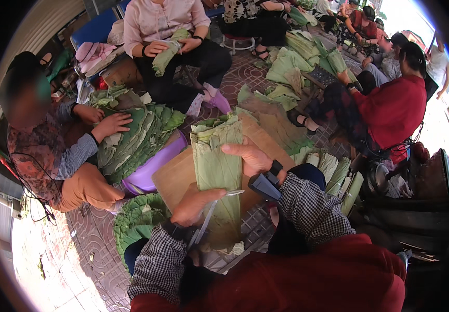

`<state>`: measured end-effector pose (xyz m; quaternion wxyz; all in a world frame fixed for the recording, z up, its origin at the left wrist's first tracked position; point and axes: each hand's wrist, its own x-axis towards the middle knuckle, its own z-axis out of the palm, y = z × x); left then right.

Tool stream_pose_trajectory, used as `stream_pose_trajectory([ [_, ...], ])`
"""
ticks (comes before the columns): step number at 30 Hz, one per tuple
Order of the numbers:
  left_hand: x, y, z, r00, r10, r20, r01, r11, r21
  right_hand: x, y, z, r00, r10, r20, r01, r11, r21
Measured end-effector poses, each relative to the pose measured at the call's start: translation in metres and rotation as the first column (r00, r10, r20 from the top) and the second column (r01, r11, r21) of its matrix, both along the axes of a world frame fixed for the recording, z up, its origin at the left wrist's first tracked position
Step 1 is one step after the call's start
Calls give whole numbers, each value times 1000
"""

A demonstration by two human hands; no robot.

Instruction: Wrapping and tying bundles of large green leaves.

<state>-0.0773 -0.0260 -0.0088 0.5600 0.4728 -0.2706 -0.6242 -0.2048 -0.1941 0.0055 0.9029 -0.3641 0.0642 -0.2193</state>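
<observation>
In front of me, a flat bundle of folded pale green leaves (pixel 215 165) stands upright between my hands. My right hand (pixel 251 157) is closed on the bundle's right edge, thumb across its front. Lower down, my left hand (pixel 193 204) is closed at the bundle's left side, pinching a thin whitish strip (pixel 207 221) under the thumb. One end of this strip juts right across the leaves; the rest hangs down past my wrist. My left fingers are mostly hidden. Behind the bundle lies a brown board (pixel 175 174).
At left, a co-worker's hands rest on stacked green leaves (pixel 138 138) over a purple basin (pixel 151 174). Another person ahead holds a rolled leaf bundle (pixel 169 54). Large green leaves (pixel 138 216) lie by my left knee; finished-looking rolls (pixel 339 177) lie right. A person in red sits at right.
</observation>
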Motion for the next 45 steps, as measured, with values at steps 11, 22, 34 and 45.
stream_pose_trajectory([
  [11,-9,-4,0,990,35,-135,-43,997,-58,1,18,-17,983,-55,-176,43,997,-68],
  [22,2,-6,-5,961,103,-259,-104,995,11,-5,10,-12,989,-22,-149,18,999,-34],
  [34,2,-3,-11,948,122,-294,-143,988,-52,2,31,-12,987,-27,-160,29,1000,11],
  [45,75,-2,1,759,347,-550,-428,904,-20,2,50,-34,836,239,-494,-368,912,-183],
])
